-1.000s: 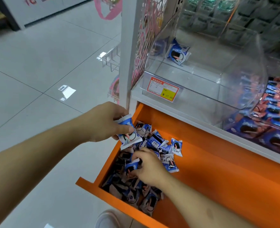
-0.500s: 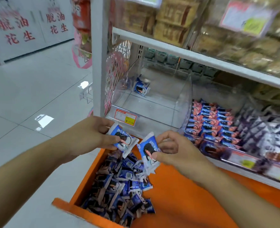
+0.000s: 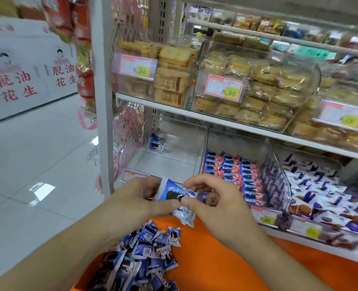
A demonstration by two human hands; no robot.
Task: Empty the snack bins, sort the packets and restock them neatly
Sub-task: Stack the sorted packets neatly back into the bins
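The left hand point(image 3: 136, 198) and right hand point(image 3: 213, 204) cover much of the packets point(image 3: 173, 194) they hold; the count held cannot be told. The packet pile point(image 3: 140, 255) in the orange tray point(image 3: 215, 259) is cut off by the bottom edge. The hands hide part of the clear bin's point(image 3: 173, 156) price label point(image 3: 131, 176). Labels point(image 3: 341, 116) at right are blurred and unreadable. Both forearms leave the picture.

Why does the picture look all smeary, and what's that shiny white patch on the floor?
Head view: the shelves bend near the edges because the lens is wide; the biscuit bins on the right and the packets between the left hand and right hand look soft, likely motion blur; the bright patch looks like a light reflecting on glossy tiles.
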